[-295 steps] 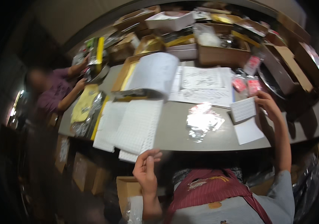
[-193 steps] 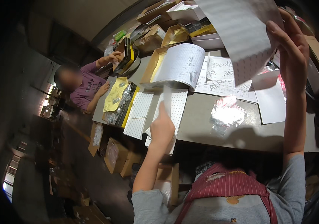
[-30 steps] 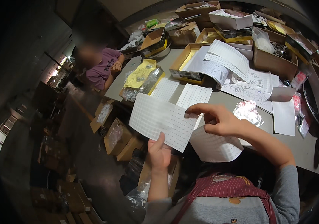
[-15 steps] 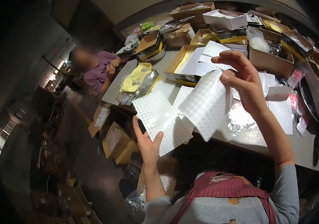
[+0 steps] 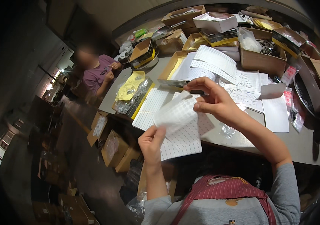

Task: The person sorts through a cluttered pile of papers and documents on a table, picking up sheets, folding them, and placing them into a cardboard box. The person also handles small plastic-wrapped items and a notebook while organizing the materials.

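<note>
A thin white sheet with rows of round stickers (image 5: 175, 114) is held up between my hands, bent and partly blurred. My left hand (image 5: 151, 144) pinches its lower left corner between thumb and fingers. At the sheet's upper right, my right hand (image 5: 216, 101) has its edge between the thumb and curved fingers. Under the lifted sheet, a white sheet with rows of small marks (image 5: 182, 144) reaches past the table's front edge. Another marked sheet (image 5: 153, 103) lies flat behind my left hand.
A plastic-wrapped bundle with yellow paper (image 5: 132, 88) sits left of the sheets. An open carton (image 5: 163, 73) with papers stands behind them, with handwritten papers (image 5: 244, 84) to its right. Stacked boxes (image 5: 263, 62) line the back. A person in a purple shirt (image 5: 96, 77) sits at far left.
My right hand has come down and left with a sheet. My left hand, earlier spread beneath a sheet, now pinches a corner. The sheets between them have shifted and one is curled.
</note>
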`<state>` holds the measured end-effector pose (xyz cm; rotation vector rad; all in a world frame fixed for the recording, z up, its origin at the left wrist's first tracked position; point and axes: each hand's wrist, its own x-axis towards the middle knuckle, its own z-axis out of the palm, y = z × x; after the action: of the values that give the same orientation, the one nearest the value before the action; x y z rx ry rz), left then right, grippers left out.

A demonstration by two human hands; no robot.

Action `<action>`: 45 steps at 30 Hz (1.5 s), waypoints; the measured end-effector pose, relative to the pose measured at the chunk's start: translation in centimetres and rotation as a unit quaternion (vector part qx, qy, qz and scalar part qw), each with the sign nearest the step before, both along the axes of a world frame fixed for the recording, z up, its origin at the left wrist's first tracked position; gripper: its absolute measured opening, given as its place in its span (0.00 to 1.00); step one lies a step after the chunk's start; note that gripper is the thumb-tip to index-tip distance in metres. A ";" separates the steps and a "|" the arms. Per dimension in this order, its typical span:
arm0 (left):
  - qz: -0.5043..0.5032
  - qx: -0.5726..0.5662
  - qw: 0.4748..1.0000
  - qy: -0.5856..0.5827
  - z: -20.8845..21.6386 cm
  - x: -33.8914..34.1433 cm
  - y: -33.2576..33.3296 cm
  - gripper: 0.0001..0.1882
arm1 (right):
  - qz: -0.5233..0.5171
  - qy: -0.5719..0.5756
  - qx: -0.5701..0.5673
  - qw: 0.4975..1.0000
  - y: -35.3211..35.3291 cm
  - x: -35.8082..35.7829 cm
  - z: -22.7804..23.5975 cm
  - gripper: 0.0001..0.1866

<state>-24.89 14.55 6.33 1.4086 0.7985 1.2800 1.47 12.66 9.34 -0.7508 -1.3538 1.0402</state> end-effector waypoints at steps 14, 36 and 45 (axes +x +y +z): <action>0.105 0.025 0.990 -0.085 -0.8 -0.2 1.0 0.12 | 0.069 -0.165 -0.105 0.978 -0.9 0.3 1.3 0.33; 0.117 0.048 0.991 -0.045 -0.2 1.4 -0.4 0.07 | 0.006 -0.215 -0.043 0.976 -0.6 0.5 1.1 0.25; 0.043 0.051 0.995 -0.071 -1.8 0.6 0.2 0.13 | -0.167 -0.231 0.208 0.936 0.1 0.7 0.1 0.18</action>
<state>-24.24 14.74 4.55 1.3585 0.7129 1.4888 2.18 12.73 9.40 -0.8931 -1.6990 0.2902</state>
